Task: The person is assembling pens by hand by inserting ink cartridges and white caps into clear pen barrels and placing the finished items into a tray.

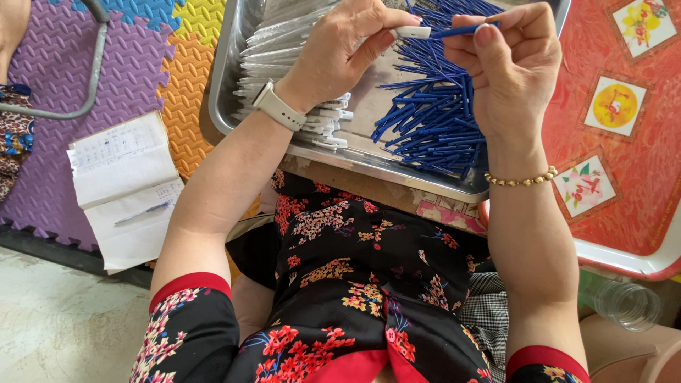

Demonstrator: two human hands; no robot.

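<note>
Your left hand [340,50] pinches a white pen barrel [413,32]; your right hand [514,64] grips a blue refill [461,30], tip touching that barrel. Beneath both hands, the steel tray [397,174] holds loose blue refills [433,120] and white barrels [284,42].

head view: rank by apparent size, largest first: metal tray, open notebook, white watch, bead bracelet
1. metal tray, though it runs off the top edge.
2. open notebook.
3 and 4. white watch and bead bracelet look about alike; each wraps a wrist, so part is hidden. No ranking between them.
</note>
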